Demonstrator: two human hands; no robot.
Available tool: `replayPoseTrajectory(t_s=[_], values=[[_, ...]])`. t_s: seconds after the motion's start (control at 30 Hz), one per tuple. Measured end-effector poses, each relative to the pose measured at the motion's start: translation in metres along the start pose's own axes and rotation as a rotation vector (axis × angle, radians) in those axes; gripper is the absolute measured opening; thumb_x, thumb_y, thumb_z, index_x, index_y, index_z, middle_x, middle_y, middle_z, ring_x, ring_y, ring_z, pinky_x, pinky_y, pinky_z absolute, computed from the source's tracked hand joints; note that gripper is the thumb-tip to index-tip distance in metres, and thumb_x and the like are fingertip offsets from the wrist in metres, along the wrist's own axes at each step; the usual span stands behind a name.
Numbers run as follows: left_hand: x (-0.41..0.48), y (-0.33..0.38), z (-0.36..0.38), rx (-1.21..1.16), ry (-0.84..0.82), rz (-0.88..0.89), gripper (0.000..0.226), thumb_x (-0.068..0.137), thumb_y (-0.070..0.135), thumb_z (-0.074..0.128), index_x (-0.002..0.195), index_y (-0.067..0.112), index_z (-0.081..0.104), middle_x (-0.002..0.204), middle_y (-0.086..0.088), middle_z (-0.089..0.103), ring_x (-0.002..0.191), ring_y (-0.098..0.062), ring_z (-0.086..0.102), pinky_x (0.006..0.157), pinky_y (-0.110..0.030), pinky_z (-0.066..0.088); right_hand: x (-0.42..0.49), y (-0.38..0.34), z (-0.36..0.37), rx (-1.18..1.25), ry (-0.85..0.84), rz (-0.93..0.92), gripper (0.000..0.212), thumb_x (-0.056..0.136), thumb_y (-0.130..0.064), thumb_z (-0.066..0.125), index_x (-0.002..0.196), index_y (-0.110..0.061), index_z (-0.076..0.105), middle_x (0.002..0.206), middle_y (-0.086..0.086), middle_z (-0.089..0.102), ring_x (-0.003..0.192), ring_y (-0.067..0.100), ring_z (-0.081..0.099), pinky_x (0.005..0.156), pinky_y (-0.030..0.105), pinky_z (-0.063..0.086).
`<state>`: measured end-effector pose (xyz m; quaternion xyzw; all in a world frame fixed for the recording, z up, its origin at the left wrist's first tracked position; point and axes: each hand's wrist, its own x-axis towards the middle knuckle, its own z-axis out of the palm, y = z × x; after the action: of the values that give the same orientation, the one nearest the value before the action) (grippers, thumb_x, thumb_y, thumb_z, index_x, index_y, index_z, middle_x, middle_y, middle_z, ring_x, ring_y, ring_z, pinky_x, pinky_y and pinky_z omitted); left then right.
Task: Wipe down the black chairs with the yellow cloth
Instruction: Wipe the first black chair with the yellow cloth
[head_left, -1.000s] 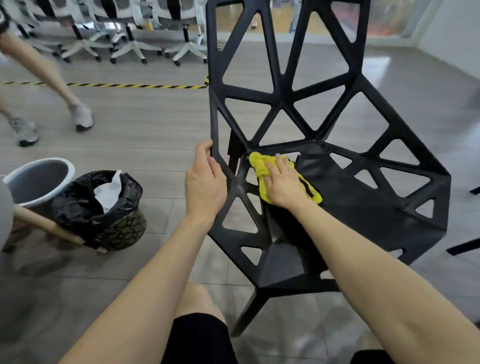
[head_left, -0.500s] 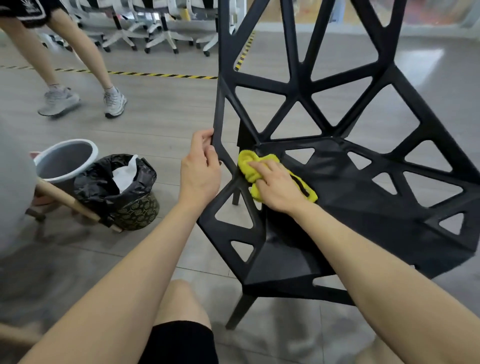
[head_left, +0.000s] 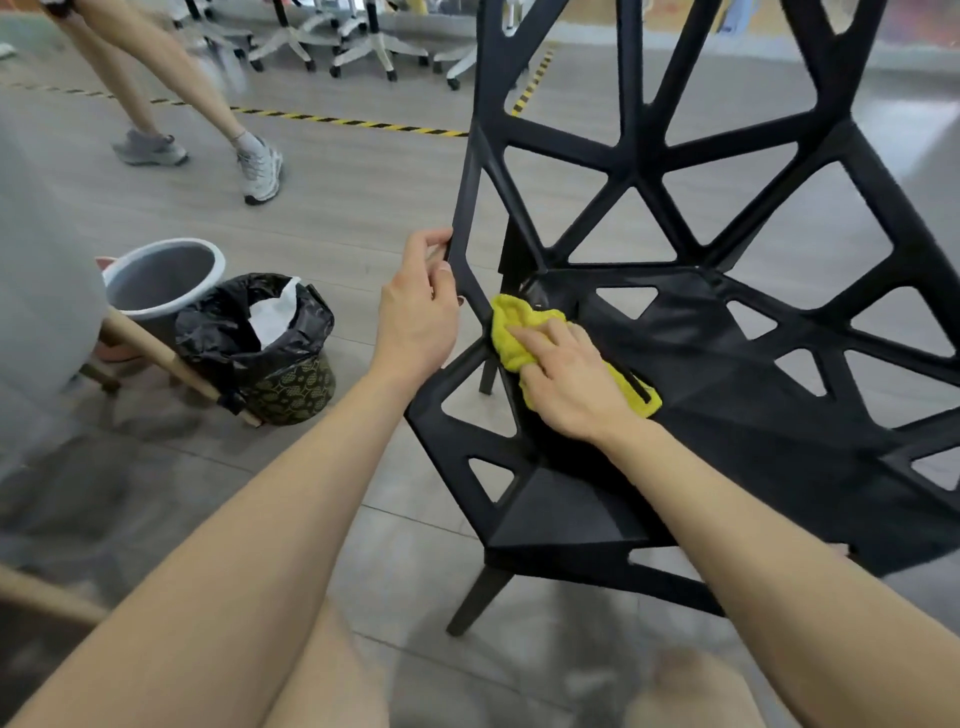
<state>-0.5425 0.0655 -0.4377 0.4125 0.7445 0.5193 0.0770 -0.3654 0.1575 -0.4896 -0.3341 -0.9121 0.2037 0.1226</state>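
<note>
The left hand (head_left: 418, 317) is gripping the black plastic lattice chair's (head_left: 727, 332) side bar, while the right hand (head_left: 569, 376), fingers (head_left: 530, 335) straight, is pressing the crumpled yellow cloth (head_left: 511, 332) onto its seat.

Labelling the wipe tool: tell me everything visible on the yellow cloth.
The cloth is bright yellow, fuzzy, bunched, with a dark strip near its right end. It lies on the chair, at the seat's rear corner, image left. The right hand presses its middle with flat fingers; the left hand grips the chair's frame, off the cloth.
</note>
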Motion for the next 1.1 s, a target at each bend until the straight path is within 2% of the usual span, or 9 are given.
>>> replayPoseTrajectory(t_s=[0.17, 0.33, 0.43, 0.6, 0.7, 0.83, 0.9, 1.0, 1.1], values=[[0.000, 0.008, 0.001, 0.056, -0.021, 0.036, 0.041, 0.107, 0.025, 0.033, 0.144, 0.022, 0.051, 0.139, -0.001, 0.071, 0.106, -0.036, 0.075, 0.095, -0.051, 0.059, 0.014, 0.000, -0.015, 0.010, -0.087, 0.027, 0.050, 0.110, -0.033, 0.039, 0.160, -0.032, 0.043, 0.170, -0.008, 0.032, 0.157, 0.017, 0.026, 0.129, 0.044, 0.020], [0.008, 0.001, 0.002, 0.094, -0.024, 0.078, 0.038, 0.111, 0.024, 0.033, 0.144, 0.021, 0.051, 0.142, 0.000, 0.070, 0.101, -0.039, 0.076, 0.092, -0.053, 0.056, -0.045, -0.018, -0.018, 0.008, -0.092, 0.111, 0.051, 0.111, -0.038, 0.036, 0.161, -0.027, 0.042, 0.171, -0.006, 0.033, 0.160, 0.015, 0.020, 0.130, 0.046, 0.016], [0.004, 0.000, 0.003, 0.013, -0.041, 0.051, 0.036, 0.113, 0.019, 0.034, 0.144, 0.021, 0.052, 0.142, -0.002, 0.069, 0.106, -0.038, 0.073, 0.095, -0.052, 0.057, -0.114, -0.028, -0.019, -0.142, -0.082, 0.126, 0.057, 0.110, -0.042, 0.021, 0.163, -0.032, 0.036, 0.173, -0.011, 0.024, 0.162, 0.013, 0.011, 0.131, 0.047, 0.008], [-0.002, 0.005, -0.004, 0.031, -0.129, 0.016, 0.045, 0.115, 0.024, 0.035, 0.159, 0.024, 0.045, 0.147, -0.005, 0.066, 0.129, -0.032, 0.063, 0.102, -0.037, 0.048, -0.132, -0.037, -0.020, -0.234, -0.112, 0.132, 0.057, 0.109, -0.030, 0.035, 0.165, -0.035, 0.030, 0.175, -0.010, 0.018, 0.163, 0.013, 0.005, 0.132, 0.046, -0.001], [-0.040, -0.008, -0.005, -0.075, -0.191, -0.157, 0.049, 0.116, 0.035, 0.031, 0.163, 0.023, 0.037, 0.149, -0.005, 0.063, 0.119, -0.024, 0.067, 0.096, -0.021, 0.047, -0.122, -0.029, -0.020, -0.347, -0.087, 0.147, 0.056, 0.110, -0.038, 0.035, 0.165, -0.035, 0.029, 0.175, -0.007, 0.017, 0.163, 0.015, 0.006, 0.132, 0.046, 0.000], [-0.098, -0.027, 0.003, -0.176, -0.081, -0.181, 0.036, 0.117, 0.040, 0.027, 0.124, 0.017, 0.053, 0.109, -0.008, 0.073, 0.106, -0.038, 0.069, 0.090, -0.049, 0.051, -0.103, -0.022, -0.015, -0.340, -0.034, 0.227, 0.054, 0.110, -0.043, 0.034, 0.163, -0.034, 0.034, 0.175, -0.005, 0.021, 0.162, 0.016, 0.011, 0.132, 0.046, 0.004], [-0.092, -0.026, 0.009, -0.083, 0.003, -0.143, 0.036, 0.117, 0.039, 0.025, 0.112, 0.016, 0.052, 0.096, -0.008, 0.072, 0.094, -0.041, 0.068, 0.081, -0.051, 0.051, -0.080, -0.025, -0.019, -0.284, -0.050, 0.312, 0.055, 0.110, -0.042, 0.034, 0.164, -0.030, 0.033, 0.174, -0.002, 0.023, 0.161, 0.019, 0.016, 0.131, 0.047, 0.006], [-0.073, -0.026, 0.009, 0.014, 0.024, -0.119, 0.038, 0.116, 0.042, 0.023, 0.114, 0.018, 0.053, 0.101, -0.007, 0.076, 0.094, -0.042, 0.070, 0.083, -0.053, 0.053, -0.063, -0.035, -0.017, -0.241, -0.026, 0.404, 0.059, 0.108, -0.035, 0.036, 0.163, -0.017, 0.027, 0.171, 0.010, 0.027, 0.157, 0.028, 0.024, 0.128, 0.048, 0.015], [-0.051, -0.036, 0.009, 0.060, 0.023, -0.097, 0.039, 0.117, 0.042, 0.024, 0.115, 0.019, 0.056, 0.104, -0.010, 0.077, 0.096, -0.044, 0.068, 0.083, -0.052, 0.052, -0.077, -0.044, -0.016, -0.279, -0.102, 0.319, 0.058, 0.105, -0.037, 0.040, 0.159, -0.020, 0.032, 0.171, 0.012, 0.027, 0.155, 0.031, 0.027, 0.125, 0.049, 0.022]])
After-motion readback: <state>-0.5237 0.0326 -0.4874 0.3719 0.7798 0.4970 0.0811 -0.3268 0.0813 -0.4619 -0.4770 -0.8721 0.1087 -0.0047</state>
